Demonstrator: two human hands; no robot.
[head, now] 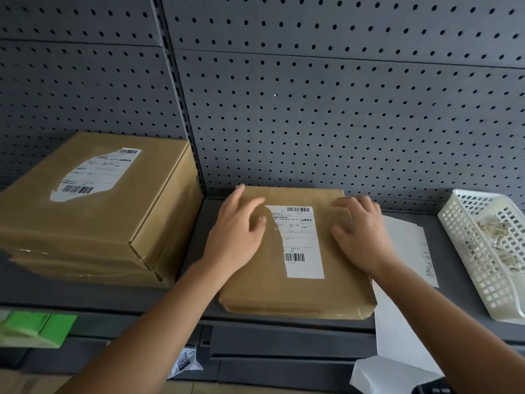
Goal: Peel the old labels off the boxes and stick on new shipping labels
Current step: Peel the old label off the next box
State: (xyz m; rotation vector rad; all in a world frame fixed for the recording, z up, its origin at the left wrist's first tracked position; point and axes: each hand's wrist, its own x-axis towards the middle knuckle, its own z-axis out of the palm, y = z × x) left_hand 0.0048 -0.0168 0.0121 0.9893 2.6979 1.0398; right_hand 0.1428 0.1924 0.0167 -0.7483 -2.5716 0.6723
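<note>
A flat brown cardboard box (295, 291) lies on the grey shelf in the middle. A white shipping label (302, 245) with two barcodes is stuck on its top; its left edge looks torn. My left hand (237, 231) rests flat on the box just left of the label, fingers spread. My right hand (360, 231) lies on the box to the right of the label, fingers spread and slightly blurred. To the left stands a taller stack of brown boxes (93, 223) whose top bears a partly torn white label (93, 174).
A white plastic basket (466, 245) holding scraps of peeled paper stands at the right. White label sheets (409, 251) lie between the box and the basket and hang over the shelf (443, 308) edge. A grey pegboard wall (341, 109) rises behind. Green packets (37, 325) sit lower left.
</note>
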